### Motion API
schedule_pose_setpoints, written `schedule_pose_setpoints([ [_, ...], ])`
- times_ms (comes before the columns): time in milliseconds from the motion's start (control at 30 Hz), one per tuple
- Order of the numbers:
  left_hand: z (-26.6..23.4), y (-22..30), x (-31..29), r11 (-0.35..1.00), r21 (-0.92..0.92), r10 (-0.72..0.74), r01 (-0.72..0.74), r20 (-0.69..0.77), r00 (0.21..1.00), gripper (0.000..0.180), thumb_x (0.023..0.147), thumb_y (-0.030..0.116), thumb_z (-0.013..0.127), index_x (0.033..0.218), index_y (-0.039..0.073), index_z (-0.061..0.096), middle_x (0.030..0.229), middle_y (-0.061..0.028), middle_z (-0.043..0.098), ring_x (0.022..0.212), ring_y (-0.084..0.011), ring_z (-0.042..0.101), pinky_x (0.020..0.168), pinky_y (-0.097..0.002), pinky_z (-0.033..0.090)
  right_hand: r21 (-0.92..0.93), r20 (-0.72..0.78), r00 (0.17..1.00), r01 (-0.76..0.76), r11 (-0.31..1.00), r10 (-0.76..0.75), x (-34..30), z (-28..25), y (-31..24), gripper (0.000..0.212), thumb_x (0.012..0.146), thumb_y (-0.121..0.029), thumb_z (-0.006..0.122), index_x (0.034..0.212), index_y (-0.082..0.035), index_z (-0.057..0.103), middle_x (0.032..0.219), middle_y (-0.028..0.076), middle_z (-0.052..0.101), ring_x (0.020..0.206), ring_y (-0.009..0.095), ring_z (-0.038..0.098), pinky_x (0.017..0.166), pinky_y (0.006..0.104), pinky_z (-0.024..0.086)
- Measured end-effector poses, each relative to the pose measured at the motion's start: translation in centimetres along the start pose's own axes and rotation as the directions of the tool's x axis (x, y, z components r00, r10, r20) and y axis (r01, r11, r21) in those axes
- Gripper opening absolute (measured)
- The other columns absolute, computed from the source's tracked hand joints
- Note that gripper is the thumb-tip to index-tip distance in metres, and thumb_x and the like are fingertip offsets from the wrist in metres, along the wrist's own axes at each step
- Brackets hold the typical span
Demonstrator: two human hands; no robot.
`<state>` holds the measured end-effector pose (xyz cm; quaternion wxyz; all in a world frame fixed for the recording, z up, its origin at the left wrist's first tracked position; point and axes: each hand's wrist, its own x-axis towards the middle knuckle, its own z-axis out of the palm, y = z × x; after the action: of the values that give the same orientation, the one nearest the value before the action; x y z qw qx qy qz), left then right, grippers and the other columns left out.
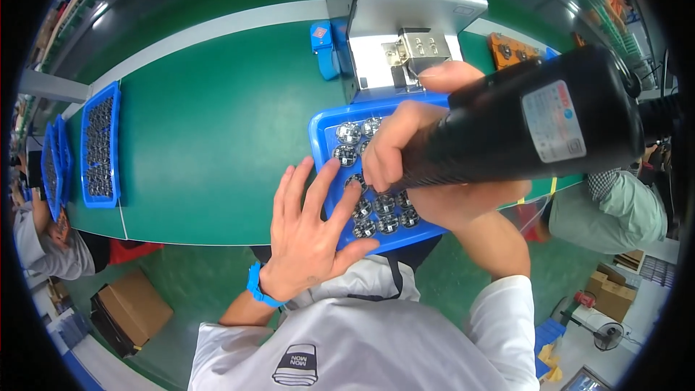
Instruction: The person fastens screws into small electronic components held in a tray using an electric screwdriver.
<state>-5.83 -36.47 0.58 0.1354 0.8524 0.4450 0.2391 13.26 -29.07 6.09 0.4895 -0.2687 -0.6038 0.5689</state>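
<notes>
My right hand (pixel 434 166) is wrapped round a black electric screwdriver (pixel 485 127) with a white label on its side. The tool's thick end points right, and its tip is hidden behind my fingers. Under both hands lies a shallow blue tray (pixel 316 134) holding several small round circuit boards (pixel 364 228), some covered by my right hand. My left hand (pixel 308 228) spreads its fingers over the tray's left edge. Its index fingertip is at one of the boards; whether it touches cannot be made out. A blue wristband (pixel 262 286) circles my left wrist.
Behind the tray stands a metal machine housing (pixel 416 0) with a silver fixture (pixel 426 47). A blue strap (pixel 322 43) lies beside it. An orange tray (pixel 510 51) is at the back right. A blue tray of parts (pixel 100 145) sits far left on the green table. People work at both sides.
</notes>
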Motion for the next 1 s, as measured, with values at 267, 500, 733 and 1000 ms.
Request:
schedule_pose_setpoints([
  [267,0.1,0.0,0.1,1.0,-0.029,0.002,-0.003,-0.021,1.0,0.061,0.079,0.053,0.067,0.118,0.005,0.063,0.127,-0.018,0.051,0.124,-0.0465,0.039,0.103,-0.0611,0.032,0.033,0.001,0.997,-0.074,0.997,0.074,0.4,0.7,0.1,0.103,0.074,-0.089,0.037,0.135,-0.007,0.026,0.069,0.014,0.056,0.055,0.023,0.056,0.055,0.0347,0.049],
  [500,-0.1,0.0,0.2,1.0,-0.005,0.03,-0.03,0.005,1.0,0.063,0.077,0.049,0.07,0.12,0.003,0.062,0.122,-0.0143,0.053,0.118,-0.0442,0.042,0.103,-0.0624,0.031,0.044,-0.104,0.974,-0.198,0.979,0.201,0.9,1.7,0.4,0.102,0.066,-0.092,0.043,0.125,-0.009,0.035,0.067,0.014,0.056,0.052,0.022,0.055,0.051,0.0332,0.049],
  [733,0.0,0.2,0.2,0.999,-0.001,0.032,-0.032,-0.01,0.999,0.064,0.077,0.05,0.07,0.119,0.002,0.062,0.121,-0.0144,0.053,0.118,-0.0431,0.042,0.104,-0.0627,0.03,0.071,-0.053,0.998,-0.035,0.997,0.039,0.4,1.7,1.6,0.11,0.067,-0.093,0.041,0.135,-0.006,0.031,0.065,0.013,0.055,0.05,0.021,0.056,0.049,0.0329,0.049],
  [1000,0.1,0.2,0.3,0.999,-0.022,0.036,-0.036,-0.018,0.999,0.064,0.078,0.048,0.07,0.12,0.001,0.06,0.125,-0.0151,0.052,0.12,-0.0435,0.041,0.105,-0.0624,0.028,0.165,-0.2,0.912,0.393,0.905,-0.359,2.5,-2.1,-2.7,0.098,0.084,-0.08,0.036,0.148,-0.008,0.018,0.076,0.012,0.054,0.056,0.024,0.056,0.055,0.04,0.05],
])
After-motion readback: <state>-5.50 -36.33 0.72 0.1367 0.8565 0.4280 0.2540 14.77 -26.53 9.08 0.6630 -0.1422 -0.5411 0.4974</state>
